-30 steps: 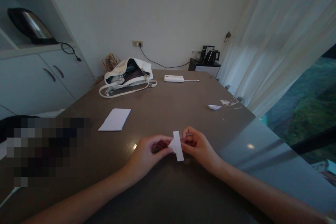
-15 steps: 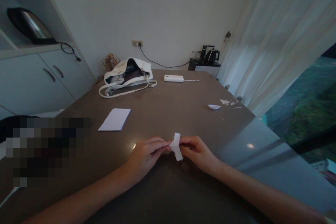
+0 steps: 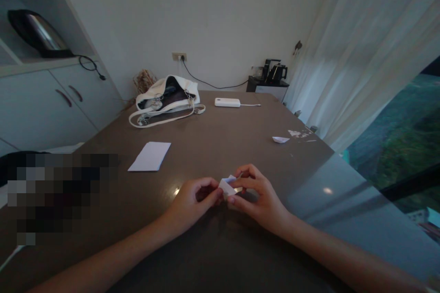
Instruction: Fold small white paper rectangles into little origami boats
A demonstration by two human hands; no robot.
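Observation:
A small piece of folded white paper [image 3: 227,187] is held between my two hands, above the near middle of the brown table [image 3: 220,146]. My left hand [image 3: 196,199] pinches its left side with thumb and fingers. From the right, the thumb and fingers of my right hand [image 3: 259,194] close on its other side, the fingers curled around the upper edge. Fingertips cover part of the paper, so its whole folded shape is hidden. Farther left lies a stack of white paper sheets [image 3: 150,156]. On the right rests a small folded paper piece [image 3: 281,139].
Torn paper scraps [image 3: 299,134] lie near the table's right edge. A white handbag [image 3: 168,96] with its strap and a white power bank [image 3: 227,102] with a short cable are at the back. At left, a blurred-out patch [image 3: 62,197] covers part of the view.
The folded paper has turned between my fingers and shows a broader, boxier face. My right hand's fingers have lifted and curled over it; my left hand's grip has shifted slightly.

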